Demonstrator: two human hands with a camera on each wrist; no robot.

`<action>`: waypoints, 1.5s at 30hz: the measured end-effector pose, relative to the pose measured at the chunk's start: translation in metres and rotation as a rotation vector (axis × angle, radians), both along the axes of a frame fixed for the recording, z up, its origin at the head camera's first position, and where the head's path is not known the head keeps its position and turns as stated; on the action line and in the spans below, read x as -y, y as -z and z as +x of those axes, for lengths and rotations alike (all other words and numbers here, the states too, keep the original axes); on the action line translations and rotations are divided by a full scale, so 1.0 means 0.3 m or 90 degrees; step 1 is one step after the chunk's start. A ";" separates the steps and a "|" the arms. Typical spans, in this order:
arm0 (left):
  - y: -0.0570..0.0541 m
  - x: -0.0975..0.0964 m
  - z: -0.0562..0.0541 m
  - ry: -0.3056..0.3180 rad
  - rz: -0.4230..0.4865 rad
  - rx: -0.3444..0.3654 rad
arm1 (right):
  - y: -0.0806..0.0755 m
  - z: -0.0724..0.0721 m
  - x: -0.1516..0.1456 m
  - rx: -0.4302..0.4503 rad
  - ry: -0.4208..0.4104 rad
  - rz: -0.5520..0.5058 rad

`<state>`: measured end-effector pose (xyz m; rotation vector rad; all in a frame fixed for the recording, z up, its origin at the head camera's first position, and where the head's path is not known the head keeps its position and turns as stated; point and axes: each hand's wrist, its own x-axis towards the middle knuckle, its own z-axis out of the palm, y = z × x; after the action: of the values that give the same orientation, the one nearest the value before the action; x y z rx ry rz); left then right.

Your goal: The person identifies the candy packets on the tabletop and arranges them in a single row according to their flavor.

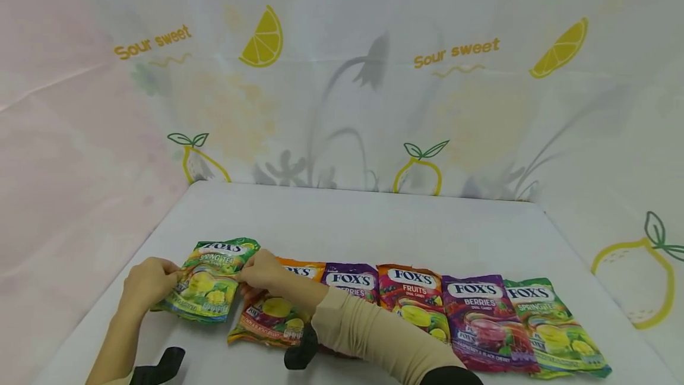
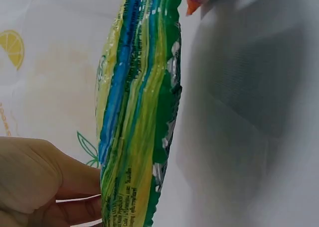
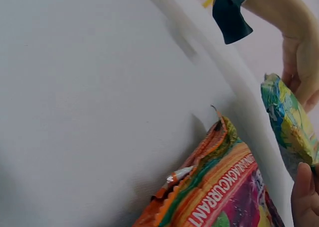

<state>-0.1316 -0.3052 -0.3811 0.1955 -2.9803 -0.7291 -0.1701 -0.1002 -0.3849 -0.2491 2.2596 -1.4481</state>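
A green and yellow candy bag (image 1: 211, 284) marked Fox's Spring Tea is held up off the table at the left of the head view. My left hand (image 1: 149, 283) pinches its left edge, and my right hand (image 1: 263, 271) pinches its right edge. In the left wrist view the candy bag (image 2: 134, 107) shows its bottom seam, with the left hand (image 2: 45, 187) gripping one side. The right wrist view shows the same bag (image 3: 289, 122) between both hands. Just right of it lies an orange candy bag (image 1: 267, 322), partly covered by my right forearm.
Along the table (image 1: 342, 218) to the right lie more candy bags in a row: a purple one (image 1: 350, 278), a red one (image 1: 414, 290), another purple one (image 1: 488, 325) and a green one (image 1: 556, 331). Printed cloth (image 1: 331, 76) hangs behind and at the sides.
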 end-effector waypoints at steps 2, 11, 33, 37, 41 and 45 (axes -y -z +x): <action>-0.016 -0.003 -0.014 0.003 -0.004 -0.009 | -0.009 -0.016 -0.007 0.004 -0.002 -0.017; -0.069 -0.002 -0.069 0.034 -0.027 -0.059 | -0.038 -0.084 -0.001 0.005 0.015 -0.052; -0.066 0.013 -0.258 -0.003 -0.047 -0.073 | -0.034 -0.275 0.070 0.027 0.121 -0.073; -0.051 0.020 -0.284 -0.008 -0.040 -0.062 | -0.027 -0.305 0.081 0.035 0.135 -0.055; -0.047 0.033 -0.309 -0.007 -0.039 -0.052 | -0.022 -0.328 0.091 0.047 0.141 -0.055; -0.056 0.047 -0.335 -0.009 -0.045 -0.048 | -0.024 -0.350 0.105 0.027 0.145 -0.060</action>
<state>-0.2322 -0.3192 -0.3643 0.1808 -2.9244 -0.6131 -0.2752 -0.1317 -0.3777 0.0113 2.2462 -1.6599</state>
